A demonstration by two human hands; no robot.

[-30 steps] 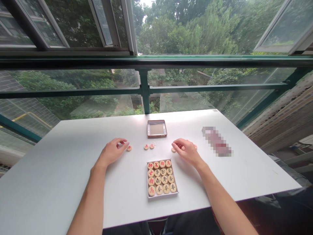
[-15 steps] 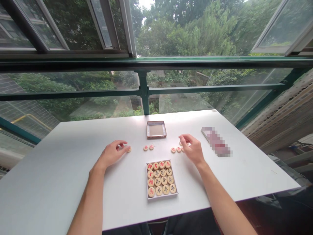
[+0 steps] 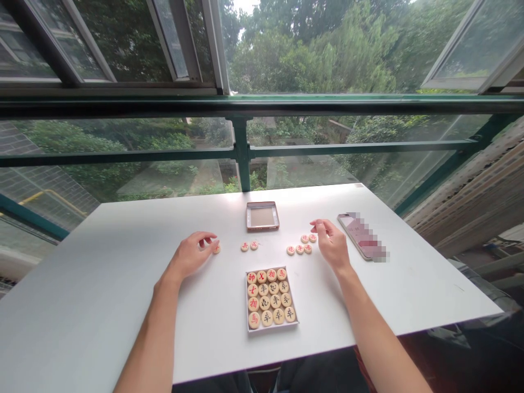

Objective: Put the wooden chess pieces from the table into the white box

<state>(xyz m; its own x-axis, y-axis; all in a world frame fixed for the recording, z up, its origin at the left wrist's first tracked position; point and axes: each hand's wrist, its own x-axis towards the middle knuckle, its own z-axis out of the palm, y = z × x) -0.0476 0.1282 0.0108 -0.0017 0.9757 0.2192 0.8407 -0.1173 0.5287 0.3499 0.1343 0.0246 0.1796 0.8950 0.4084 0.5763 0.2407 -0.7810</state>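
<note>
A shallow box [image 3: 296, 322] near the table's front edge holds several round wooden chess pieces with red and black characters. My left hand [image 3: 190, 255] rests on the white table [image 3: 123, 262], fingers curled, the fingertips touching a loose piece [image 3: 216, 249]. My right hand [image 3: 332, 245] is to the right, fingers curled and empty, just beside a cluster of loose pieces [image 3: 302, 245]. Two more loose pieces [image 3: 249, 246] lie between the hands.
The box's empty lid [image 3: 262, 215] lies behind the loose pieces. A phone [image 3: 360, 236] lies right of my right hand. A green railing [image 3: 245, 147] with glass panels runs along the table's far edge; trees beyond.
My right hand has slid to the right, off the loose pieces, uncovering the cluster it was covering. My left hand has stayed at its piece.
</note>
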